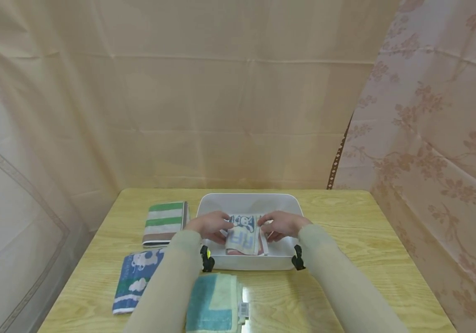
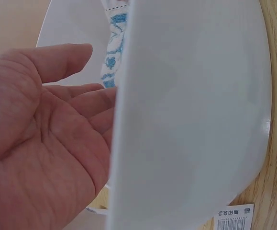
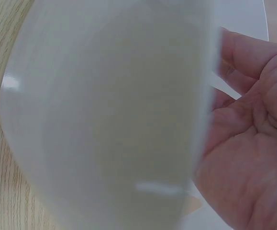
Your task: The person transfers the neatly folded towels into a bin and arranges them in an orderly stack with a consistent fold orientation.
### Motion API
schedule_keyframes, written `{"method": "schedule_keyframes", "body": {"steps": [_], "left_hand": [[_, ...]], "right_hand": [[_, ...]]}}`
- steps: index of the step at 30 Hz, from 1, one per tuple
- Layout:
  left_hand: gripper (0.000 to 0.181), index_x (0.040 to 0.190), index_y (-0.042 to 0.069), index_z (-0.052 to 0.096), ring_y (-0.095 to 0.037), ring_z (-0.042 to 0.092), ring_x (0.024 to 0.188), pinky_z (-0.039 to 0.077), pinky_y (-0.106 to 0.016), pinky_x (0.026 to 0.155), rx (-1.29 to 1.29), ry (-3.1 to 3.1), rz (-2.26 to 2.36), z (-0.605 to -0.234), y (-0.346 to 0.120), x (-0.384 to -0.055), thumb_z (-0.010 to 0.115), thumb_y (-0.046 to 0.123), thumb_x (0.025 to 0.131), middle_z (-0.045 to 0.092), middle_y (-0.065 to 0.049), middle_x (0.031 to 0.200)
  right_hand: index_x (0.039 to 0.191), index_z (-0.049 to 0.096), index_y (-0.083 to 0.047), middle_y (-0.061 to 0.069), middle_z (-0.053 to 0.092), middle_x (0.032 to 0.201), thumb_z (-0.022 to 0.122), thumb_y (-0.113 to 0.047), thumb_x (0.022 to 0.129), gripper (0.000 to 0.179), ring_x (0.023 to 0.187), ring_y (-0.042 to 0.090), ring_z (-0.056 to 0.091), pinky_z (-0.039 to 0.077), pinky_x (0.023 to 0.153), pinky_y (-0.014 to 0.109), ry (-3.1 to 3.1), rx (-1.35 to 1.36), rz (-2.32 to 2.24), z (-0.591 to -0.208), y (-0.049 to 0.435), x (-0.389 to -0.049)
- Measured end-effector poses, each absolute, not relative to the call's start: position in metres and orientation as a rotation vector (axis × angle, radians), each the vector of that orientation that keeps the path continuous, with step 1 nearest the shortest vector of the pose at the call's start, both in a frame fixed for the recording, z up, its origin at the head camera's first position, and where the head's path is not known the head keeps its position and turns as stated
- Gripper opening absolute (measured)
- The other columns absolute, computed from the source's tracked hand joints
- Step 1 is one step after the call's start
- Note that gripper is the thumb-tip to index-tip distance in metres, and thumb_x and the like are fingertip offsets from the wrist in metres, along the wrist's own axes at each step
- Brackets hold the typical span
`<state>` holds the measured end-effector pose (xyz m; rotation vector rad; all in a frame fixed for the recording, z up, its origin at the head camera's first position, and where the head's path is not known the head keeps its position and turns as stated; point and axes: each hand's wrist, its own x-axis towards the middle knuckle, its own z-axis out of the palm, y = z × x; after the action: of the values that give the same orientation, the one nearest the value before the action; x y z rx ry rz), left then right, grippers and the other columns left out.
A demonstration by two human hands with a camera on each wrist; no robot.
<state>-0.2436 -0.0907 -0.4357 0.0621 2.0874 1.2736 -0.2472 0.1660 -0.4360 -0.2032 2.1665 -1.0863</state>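
Note:
A folded towel [image 1: 243, 238] with a blue animal picture and pale lettering lies inside a white plastic bin [image 1: 254, 263]. My left hand [image 1: 213, 225] reaches over the bin's left side, its fingers beside the towel's left edge. In the left wrist view the thumb [image 2: 64, 61] stands apart from the loosely extended fingers, and the bin wall hides some fingertips. On the other side my right hand [image 1: 281, 224] is at the towel's right edge, fingers loosely bent. The right wrist view shows its palm [image 3: 253, 143], with fingertips hidden behind the wall; contact with the towel is unclear.
Left of the bin lie a green-striped folded towel [image 1: 164, 223] and a blue folded towel [image 1: 131, 277], partly covered by my left sleeve. A teal and pale yellow towel [image 1: 210, 305] with a tag [image 1: 244, 309] lies in front. Curtains surround the wooden table [image 1: 346, 286].

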Motion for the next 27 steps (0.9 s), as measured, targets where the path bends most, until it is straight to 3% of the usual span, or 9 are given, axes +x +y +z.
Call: {"method": "schedule_keyframes", "body": {"steps": [7,14,27], "left_hand": [[0.037,0.133,-0.008,0.057,-0.034,0.068,0.107,0.059,-0.043,0.091,0.018,2.084,1.224,-0.4371,-0.0922,-0.2454,0.056,0.015,0.103,0.061,-0.022,0.133],[0.038,0.133,-0.007,0.057,-0.036,0.066,0.112,0.058,-0.044,0.095,-0.003,2.094,1.191,-0.436,-0.0921,-0.2436,0.056,0.015,0.103,0.058,-0.023,0.139],[0.037,0.133,-0.006,0.058,-0.033,0.068,0.108,0.058,-0.044,0.093,-0.011,2.108,1.132,-0.4388,-0.0898,-0.2441,0.056,0.015,0.102,0.063,-0.02,0.132]], "right_hand": [[0.144,0.053,-0.001,0.015,0.063,0.125,0.057,-0.014,0.103,0.043,0.101,0.031,0.068,0.056,0.094,0.045,2.138,-0.159,-1.096,-0.4371,0.1672,-0.2474],[0.147,0.05,-0.002,0.015,0.062,0.132,0.057,-0.017,0.104,0.046,0.107,0.03,0.067,0.056,0.097,0.044,2.137,-0.114,-1.055,-0.4389,0.1696,-0.2469],[0.15,0.048,-0.001,0.019,0.057,0.141,0.057,-0.018,0.104,0.049,0.109,0.031,0.066,0.057,0.095,0.045,2.126,-0.053,-1.017,-0.4449,0.1719,-0.2477]]}}
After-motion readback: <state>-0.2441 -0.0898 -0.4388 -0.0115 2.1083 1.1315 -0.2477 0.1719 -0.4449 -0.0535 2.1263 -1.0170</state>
